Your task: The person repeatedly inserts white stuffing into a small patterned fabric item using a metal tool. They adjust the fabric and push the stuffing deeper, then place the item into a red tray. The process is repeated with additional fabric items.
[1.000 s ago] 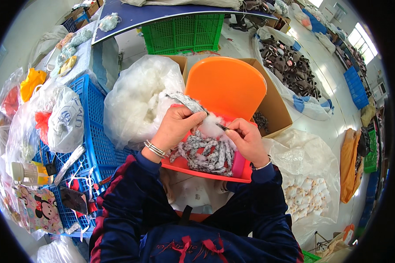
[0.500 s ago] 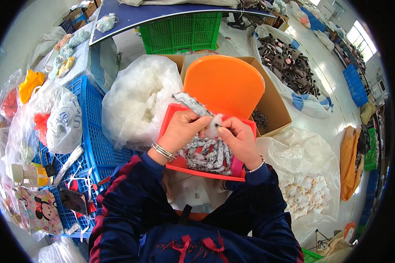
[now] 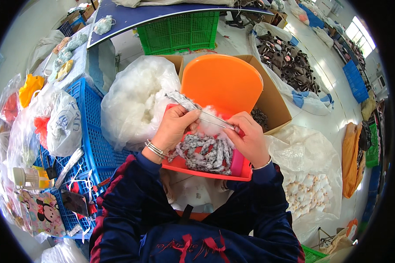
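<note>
My left hand [image 3: 174,125] is closed, pinching the end of a fuzzy grey-and-white plush strip [image 3: 184,101] that runs back toward the bag of stuffing. My right hand [image 3: 250,136] is closed on a thin metal tool [image 3: 216,120] that looks like long tweezers. Its tip reaches the strip at my left fingertips. White stuffing [image 3: 210,127] puffs up between the two hands. Below them, a heap of similar grey strips [image 3: 206,153] lies in a red tray [image 3: 184,168], which rests on an orange stool or chair [image 3: 224,81].
Left of the tray stands a clear bag of white stuffing [image 3: 140,96], beside blue crates [image 3: 98,136] holding scissors and small items. To the right are a cardboard box [image 3: 274,103] and a plastic bag of small white pieces [image 3: 309,193]. A green crate [image 3: 177,35] stands beyond.
My right hand has drawn slightly away from the left, and the metal tool now shows between them. The grey strip has swung a little to the left.
</note>
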Demonstrator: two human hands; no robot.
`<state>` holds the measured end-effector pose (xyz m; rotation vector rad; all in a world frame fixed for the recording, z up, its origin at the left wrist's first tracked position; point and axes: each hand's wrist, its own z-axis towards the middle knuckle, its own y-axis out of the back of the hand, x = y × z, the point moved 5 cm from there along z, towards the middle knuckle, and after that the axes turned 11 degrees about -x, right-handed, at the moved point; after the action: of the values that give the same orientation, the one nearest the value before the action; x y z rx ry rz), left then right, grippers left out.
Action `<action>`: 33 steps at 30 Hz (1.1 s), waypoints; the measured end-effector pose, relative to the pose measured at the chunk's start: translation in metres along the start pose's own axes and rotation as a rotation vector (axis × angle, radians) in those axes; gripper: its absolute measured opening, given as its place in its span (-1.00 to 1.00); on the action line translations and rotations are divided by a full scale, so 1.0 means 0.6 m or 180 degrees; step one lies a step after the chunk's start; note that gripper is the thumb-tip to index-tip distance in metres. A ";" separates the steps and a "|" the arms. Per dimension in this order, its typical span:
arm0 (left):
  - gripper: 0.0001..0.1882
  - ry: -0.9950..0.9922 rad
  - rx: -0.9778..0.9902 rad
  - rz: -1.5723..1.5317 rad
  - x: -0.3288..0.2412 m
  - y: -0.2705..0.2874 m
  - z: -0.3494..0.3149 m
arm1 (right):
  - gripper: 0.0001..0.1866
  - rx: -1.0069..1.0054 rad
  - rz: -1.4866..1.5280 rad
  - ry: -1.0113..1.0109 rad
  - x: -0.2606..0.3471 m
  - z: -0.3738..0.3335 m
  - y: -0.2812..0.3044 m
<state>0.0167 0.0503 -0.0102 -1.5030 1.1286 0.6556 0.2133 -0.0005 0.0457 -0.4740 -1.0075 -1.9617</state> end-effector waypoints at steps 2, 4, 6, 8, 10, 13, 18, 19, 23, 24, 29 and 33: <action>-0.80 -0.0051 0.0034 -0.0065 -0.002 0.007 0.003 | -0.84 0.0071 -0.0029 -0.0053 -0.004 0.000 -0.001; -0.80 -0.0017 -0.0036 -0.0077 -0.004 0.007 0.002 | -0.85 0.0079 -0.0060 -0.0052 -0.009 -0.002 -0.002; -0.80 -0.0008 -0.0067 -0.0046 -0.004 0.007 0.001 | -0.86 0.0027 -0.0078 0.0007 -0.014 -0.005 -0.004; -0.79 -0.0024 -0.0058 0.0027 -0.003 0.009 -0.001 | -0.87 0.0054 -0.0054 0.0034 -0.014 -0.007 -0.007; -0.78 -0.0044 -0.0081 0.0137 -0.009 0.003 -0.005 | -0.88 0.0072 0.0032 -0.0044 -0.014 -0.007 -0.010; -0.78 -0.0046 -0.0018 0.0565 -0.010 -0.006 -0.013 | -0.90 0.0086 0.0306 -0.0378 -0.013 -0.012 -0.019; -0.79 -0.0249 0.0171 0.0849 0.009 -0.019 -0.019 | -0.90 0.0112 0.0686 -0.0864 -0.022 -0.029 -0.040; -0.79 -0.0229 0.0207 0.0944 0.004 -0.018 -0.019 | -0.90 0.0109 0.0735 -0.0903 -0.025 -0.030 -0.040; -0.80 -0.0385 -0.0275 0.0825 -0.021 -0.004 -0.015 | -0.89 0.0126 0.0845 -0.1031 -0.028 -0.027 -0.035; -0.80 -0.0405 -0.0215 0.0834 -0.021 -0.001 -0.014 | -0.89 0.0133 0.0851 -0.1050 -0.027 -0.025 -0.034; -0.81 -0.0486 -0.0016 0.1049 -0.001 -0.006 -0.014 | -0.89 0.0215 0.1139 -0.1334 -0.047 -0.043 -0.056; -0.84 -0.0333 0.0153 0.1079 0.010 -0.021 -0.018 | -0.88 0.0242 0.1348 -0.1547 -0.047 -0.044 -0.061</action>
<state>0.0285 0.0379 -0.0073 -1.2318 1.3210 0.9202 0.2000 0.0046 -0.0057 -1.0621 -1.1579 -1.4516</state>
